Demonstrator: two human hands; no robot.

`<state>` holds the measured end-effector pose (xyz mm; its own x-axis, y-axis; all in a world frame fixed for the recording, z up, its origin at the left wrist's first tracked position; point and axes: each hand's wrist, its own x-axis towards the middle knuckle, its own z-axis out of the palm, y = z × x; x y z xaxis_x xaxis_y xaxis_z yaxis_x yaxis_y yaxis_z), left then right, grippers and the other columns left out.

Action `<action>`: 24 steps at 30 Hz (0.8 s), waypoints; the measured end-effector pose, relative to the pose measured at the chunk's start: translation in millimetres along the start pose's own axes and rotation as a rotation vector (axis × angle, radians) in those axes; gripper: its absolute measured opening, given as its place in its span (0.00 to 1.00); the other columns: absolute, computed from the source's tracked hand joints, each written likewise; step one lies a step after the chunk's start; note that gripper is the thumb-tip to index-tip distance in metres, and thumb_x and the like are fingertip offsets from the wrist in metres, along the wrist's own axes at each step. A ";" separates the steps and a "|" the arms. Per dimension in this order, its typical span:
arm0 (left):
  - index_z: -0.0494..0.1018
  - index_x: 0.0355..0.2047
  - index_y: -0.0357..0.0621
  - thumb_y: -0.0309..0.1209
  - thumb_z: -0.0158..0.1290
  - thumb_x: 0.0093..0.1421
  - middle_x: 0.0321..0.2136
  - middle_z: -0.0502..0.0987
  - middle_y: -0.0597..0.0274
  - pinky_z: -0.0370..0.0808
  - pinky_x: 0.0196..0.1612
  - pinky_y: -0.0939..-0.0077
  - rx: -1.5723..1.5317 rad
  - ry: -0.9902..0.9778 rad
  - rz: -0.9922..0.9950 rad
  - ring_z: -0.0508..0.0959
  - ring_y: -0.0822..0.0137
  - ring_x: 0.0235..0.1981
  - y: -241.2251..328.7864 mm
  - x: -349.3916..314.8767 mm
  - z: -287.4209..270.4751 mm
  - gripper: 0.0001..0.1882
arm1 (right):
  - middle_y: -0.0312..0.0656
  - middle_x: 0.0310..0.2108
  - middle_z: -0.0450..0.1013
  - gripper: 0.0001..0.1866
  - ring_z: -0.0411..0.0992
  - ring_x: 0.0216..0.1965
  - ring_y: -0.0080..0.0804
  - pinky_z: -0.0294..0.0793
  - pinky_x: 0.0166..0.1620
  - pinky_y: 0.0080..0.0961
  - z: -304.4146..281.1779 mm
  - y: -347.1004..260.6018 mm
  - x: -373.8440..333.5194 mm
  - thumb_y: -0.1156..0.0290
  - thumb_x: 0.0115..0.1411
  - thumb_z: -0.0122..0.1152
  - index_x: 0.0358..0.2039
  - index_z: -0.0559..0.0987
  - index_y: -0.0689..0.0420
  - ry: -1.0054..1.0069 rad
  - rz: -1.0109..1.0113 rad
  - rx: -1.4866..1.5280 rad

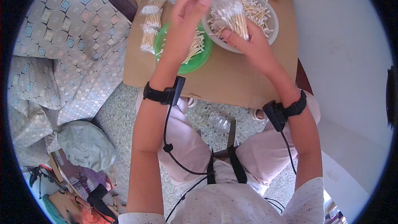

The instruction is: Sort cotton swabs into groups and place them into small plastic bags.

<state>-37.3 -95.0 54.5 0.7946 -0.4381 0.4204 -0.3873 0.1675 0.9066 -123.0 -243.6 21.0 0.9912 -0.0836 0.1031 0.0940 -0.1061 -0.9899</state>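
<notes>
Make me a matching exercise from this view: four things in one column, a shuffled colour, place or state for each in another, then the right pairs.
1. Smaller bowl
2. Larger bowl
3. Cotton swab packs
4. Right hand

A. near the left edge of the cardboard
B. gripping a clear bag of swabs
C. green
D. white

Pairs: 1-C, 2-D, 3-A, 4-B

glossy plastic bag (221,5); matt cardboard tabletop (248,83); wooden swab sticks (239,24)

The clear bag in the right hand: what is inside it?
Inside the clear bag are many white-tipped cotton swabs. The right hand covers part; what is under it cannot be seen.
</notes>
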 end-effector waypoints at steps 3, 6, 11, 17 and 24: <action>0.72 0.42 0.40 0.34 0.46 0.64 0.44 0.74 0.59 0.66 0.53 0.74 -0.079 -0.064 -0.030 0.71 0.69 0.48 2.7 4.9 -8.8 0.13 | 0.35 0.32 0.71 0.18 0.69 0.33 0.21 0.68 0.39 0.21 -2.6 -4.3 -0.9 0.62 0.58 0.57 0.44 0.72 0.61 -0.016 0.015 0.090; 0.73 0.40 0.37 0.34 0.48 0.63 0.38 0.77 0.62 0.67 0.49 0.76 -0.121 -0.134 -0.110 0.74 0.70 0.41 2.6 5.8 -26.8 0.13 | 0.30 0.24 0.67 0.13 0.66 0.25 0.16 0.67 0.32 0.15 0.0 -18.1 -3.8 0.65 0.59 0.55 0.40 0.72 0.60 -0.077 0.092 0.179; 0.74 0.39 0.37 0.36 0.47 0.64 0.34 0.76 0.67 0.70 0.40 0.80 0.038 -0.382 -0.227 0.73 0.76 0.34 5.1 10.1 -27.1 0.14 | 0.31 0.22 0.66 0.12 0.66 0.23 0.17 0.69 0.31 0.16 -0.6 -8.5 -3.6 0.67 0.59 0.54 0.38 0.70 0.60 -0.311 0.167 0.256; 0.75 0.38 0.37 0.27 0.54 0.59 0.34 0.77 0.65 0.70 0.41 0.82 -0.078 -0.311 -0.190 0.74 0.76 0.32 4.5 7.1 -28.7 0.08 | 0.31 0.23 0.65 0.18 0.64 0.22 0.16 0.78 0.34 0.23 -7.1 -3.7 0.5 0.66 0.60 0.54 0.48 0.67 0.62 -0.294 0.222 0.310; 0.74 0.40 0.38 0.28 0.56 0.57 0.35 0.77 0.66 0.70 0.43 0.81 0.094 -0.308 -0.141 0.74 0.76 0.37 -2.6 5.7 -28.6 0.11 | 0.30 0.21 0.61 0.11 0.60 0.21 0.16 0.79 0.37 0.27 -4.6 -8.5 -1.1 0.68 0.60 0.51 0.40 0.67 0.60 -0.270 0.191 0.364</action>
<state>-18.4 -72.7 55.6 0.6703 -0.6996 0.2475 -0.3367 0.0105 0.9415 -125.3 -247.2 29.8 0.9782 0.1971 -0.0648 -0.1128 0.2431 -0.9634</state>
